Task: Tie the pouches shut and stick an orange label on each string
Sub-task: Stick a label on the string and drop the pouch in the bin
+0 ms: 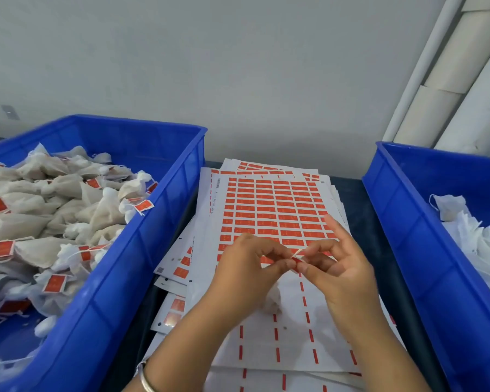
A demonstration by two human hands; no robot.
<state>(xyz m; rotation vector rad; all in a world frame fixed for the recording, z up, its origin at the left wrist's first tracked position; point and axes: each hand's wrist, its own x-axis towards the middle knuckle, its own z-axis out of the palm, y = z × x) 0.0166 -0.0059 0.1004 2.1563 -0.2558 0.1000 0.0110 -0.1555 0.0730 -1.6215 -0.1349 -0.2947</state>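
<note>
Nearest us, at the bottom edge of the frame, a silver bangle (pixel 147 377) circles the left wrist. Just above it, in the lower middle, we see the left hand (pixel 246 275) and the right hand (pixel 343 278) meeting fingertip to fingertip. Together they pinch a small orange label (pixel 296 261) between thumbs and forefingers, with a thin pale string (pixel 298 252) poking up from the pinch. A white pouch (pixel 272 302) shows partly below the hands, blurred and mostly hidden by them.

Under the hands lies a stack of label sheets (pixel 275 210), the top one still filled with rows of orange stickers in the middle of the frame, its lower part stripped to bare backing.

On the left, a blue bin (pixel 142 250) holds a heap of tied pouches (pixel 54 210), many with orange tags on their strings. At the right edge, a second blue bin (pixel 408 250) holds loose white pouches (pixel 464 224).
</note>
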